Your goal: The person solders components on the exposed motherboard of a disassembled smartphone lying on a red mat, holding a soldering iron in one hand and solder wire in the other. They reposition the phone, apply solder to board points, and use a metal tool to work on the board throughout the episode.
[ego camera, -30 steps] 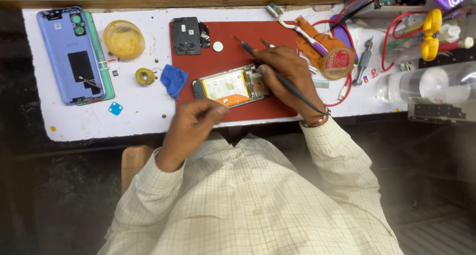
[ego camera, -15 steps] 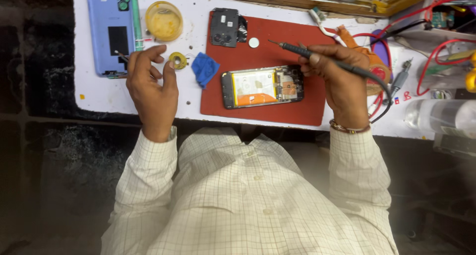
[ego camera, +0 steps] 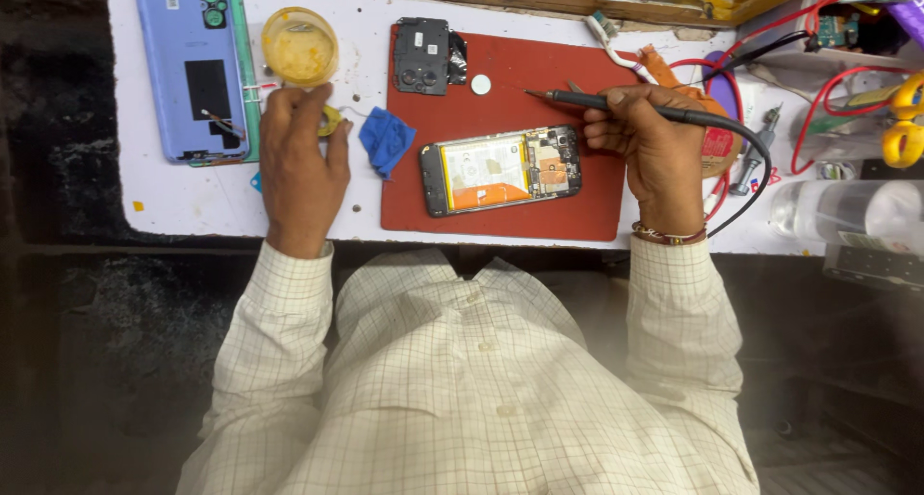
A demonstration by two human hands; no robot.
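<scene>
Left hand (ego camera: 300, 163) has reached the solder reel (ego camera: 329, 122) near the table's left edge, fingers curled; right hand (ego camera: 647, 141) grips the iron (ego camera: 616, 102); opened phone (ego camera: 500, 170) awaits soldering.

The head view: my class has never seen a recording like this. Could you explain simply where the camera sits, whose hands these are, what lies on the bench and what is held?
The camera is worn on a person's head and looks straight down, so you see their own checked shirt and two bare hands; there is no robot. The bench is white, with a red mat on it. On the mat lies an opened phone, its insides showing, and above it a small black camera cover. Left of the mat are a blue cloth, a round dish of yellow paste and a blue back cover. The right hand holds a black soldering iron, its tip above the mat, touching nothing. The left hand rests by a small yellow spool, near the dish. Whether it grips anything cannot be told.
</scene>
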